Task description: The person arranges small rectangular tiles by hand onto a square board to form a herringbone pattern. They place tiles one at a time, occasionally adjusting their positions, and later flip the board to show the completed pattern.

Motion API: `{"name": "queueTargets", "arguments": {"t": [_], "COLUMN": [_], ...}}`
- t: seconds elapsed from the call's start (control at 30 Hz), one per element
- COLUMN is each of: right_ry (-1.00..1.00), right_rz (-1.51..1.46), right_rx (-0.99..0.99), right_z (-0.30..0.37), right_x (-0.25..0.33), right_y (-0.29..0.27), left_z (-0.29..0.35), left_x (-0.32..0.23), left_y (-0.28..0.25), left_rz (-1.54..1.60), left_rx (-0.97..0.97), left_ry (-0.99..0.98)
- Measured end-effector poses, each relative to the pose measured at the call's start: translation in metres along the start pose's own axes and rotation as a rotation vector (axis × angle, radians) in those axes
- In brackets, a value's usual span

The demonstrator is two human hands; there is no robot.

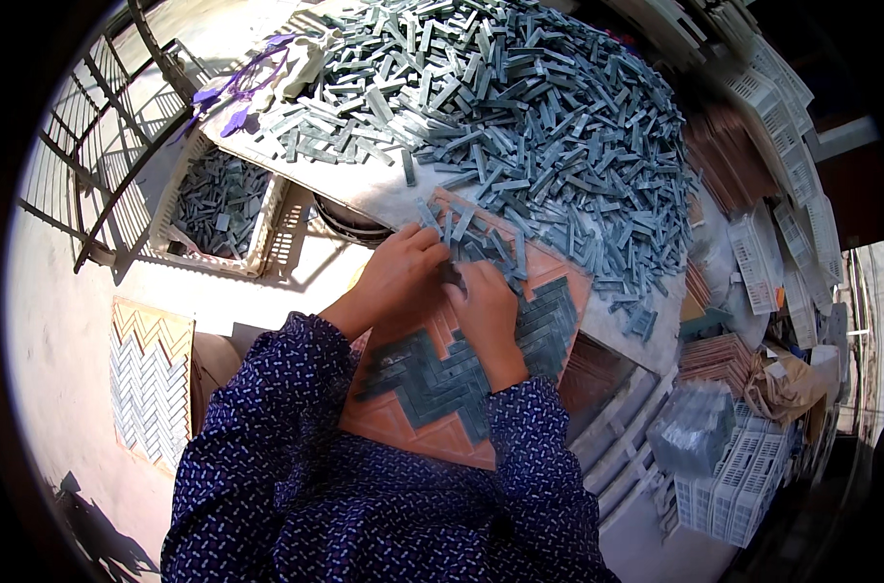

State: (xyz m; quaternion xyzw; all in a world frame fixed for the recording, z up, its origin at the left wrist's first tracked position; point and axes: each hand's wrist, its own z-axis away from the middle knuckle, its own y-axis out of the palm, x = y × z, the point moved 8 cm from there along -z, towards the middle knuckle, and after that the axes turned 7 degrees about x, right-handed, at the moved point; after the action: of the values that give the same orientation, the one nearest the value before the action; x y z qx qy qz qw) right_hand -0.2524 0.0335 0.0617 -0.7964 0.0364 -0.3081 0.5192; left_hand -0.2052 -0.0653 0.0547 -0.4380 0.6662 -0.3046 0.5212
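Note:
In front of me lies an orange herringbone tray (418,442), tilted on the worktable, with rows of dark grey-green stone strips (432,379) set in its zigzag slots. Over the tray's upper part my left hand (400,274) is closed, fingers curled inward. My right hand (488,309) faces it, thumb and fingers bent together close to the left fingertips. Whatever they pinch is hidden between them; only a dark patch shows there. Just beyond the fingers, several loose stone strips (476,238) rest on the tray's far end.
A large heap of stone strips (520,107) covers the far table. Left are a crate of stone pieces (223,199), a metal rack (102,146) and a filled herringbone panel (151,384). Stacked orange trays (719,360) and white plastic crates (729,476) stand at right.

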Motion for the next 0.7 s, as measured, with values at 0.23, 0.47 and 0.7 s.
{"name": "queueTargets", "arguments": {"t": [0.23,0.47,0.7], "right_ry": [0.102,0.12,0.22], "right_rz": [0.152,0.07,0.005], "right_rx": [0.036,0.159,0.438], "right_z": [-0.002,0.001,0.02], "right_x": [0.004,0.0,0.015], "right_y": [0.004,0.011,0.025], "left_z": [-0.004,0.019,0.092], "left_x": [0.0,0.008,0.011], "left_y": [0.001,-0.024,-0.006], "left_rz": [-0.082,0.038,0.403], "left_rx": [-0.056,-0.015,0.041], "left_ry": [0.165,0.001,-0.377]}}
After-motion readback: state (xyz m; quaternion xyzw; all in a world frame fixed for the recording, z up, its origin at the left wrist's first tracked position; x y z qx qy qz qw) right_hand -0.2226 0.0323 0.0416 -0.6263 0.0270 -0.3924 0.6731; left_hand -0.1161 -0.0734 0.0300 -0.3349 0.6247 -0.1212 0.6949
